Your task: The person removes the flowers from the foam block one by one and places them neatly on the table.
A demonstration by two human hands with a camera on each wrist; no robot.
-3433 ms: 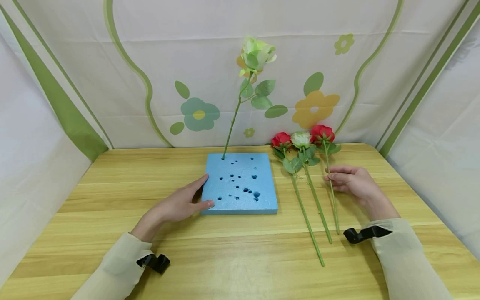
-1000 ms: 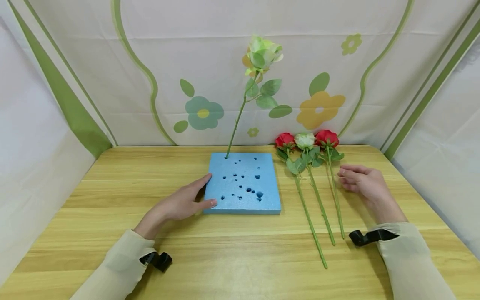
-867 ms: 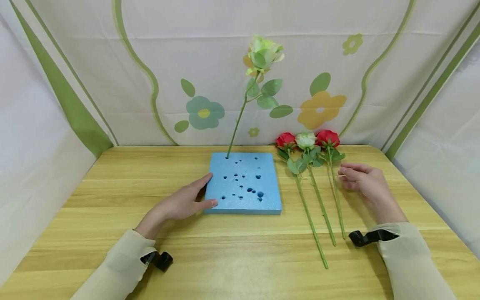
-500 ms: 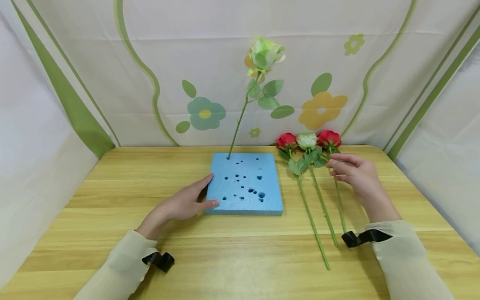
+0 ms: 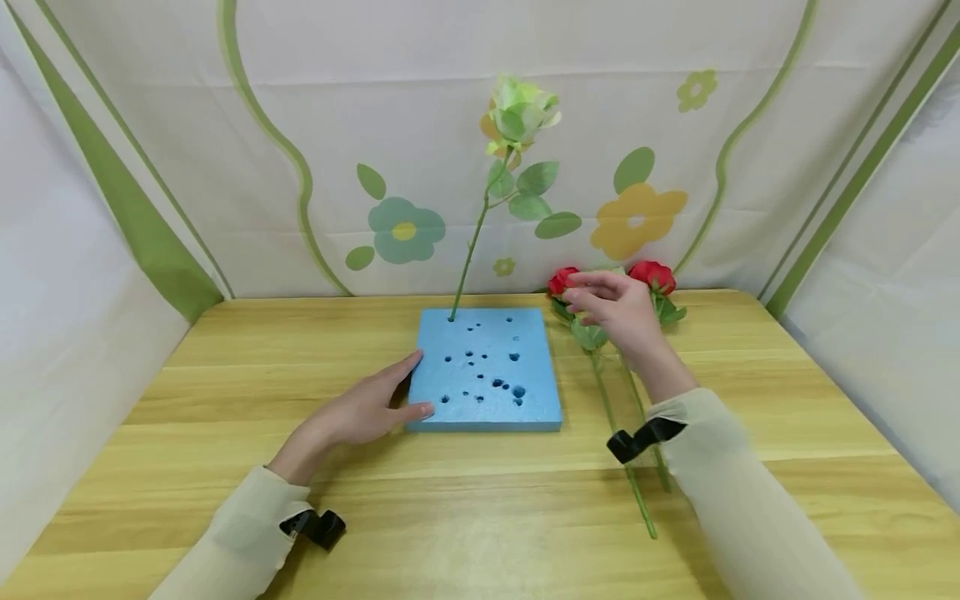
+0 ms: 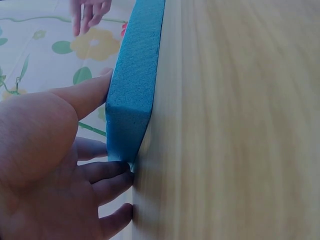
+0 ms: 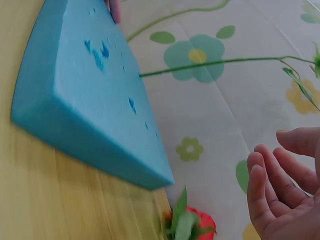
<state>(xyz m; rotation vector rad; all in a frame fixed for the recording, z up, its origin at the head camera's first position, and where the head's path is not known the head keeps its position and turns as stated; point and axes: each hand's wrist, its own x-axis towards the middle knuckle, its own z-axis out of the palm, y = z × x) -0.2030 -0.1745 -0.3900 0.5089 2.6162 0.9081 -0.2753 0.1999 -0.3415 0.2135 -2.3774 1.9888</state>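
Observation:
A blue foam block [image 5: 480, 367] full of holes lies on the table, with one pale green rose [image 5: 519, 112] standing tilted in its back left hole. My left hand [image 5: 363, 408] holds the block's left side, thumb on the top face and fingers along the edge. Right of the block, my right hand [image 5: 618, 312] is in the air with loosely curled fingers and nothing in them. It is above the left red rose [image 5: 561, 282] and mostly hides a white rose's head. Another red rose [image 5: 652, 275] lies to its right, its stem covered by my forearm.
The wooden table [image 5: 225, 375] ends at a pale cloth backdrop [image 5: 420, 125] printed with flowers. Fabric walls rise on both sides. A small black camera [image 5: 633, 442] is strapped at my right wrist, above the rose stems.
My right hand has left the right red rose's stem and moved left and up across the lying roses. My left hand stays at the foam block. The roses have hardly moved.

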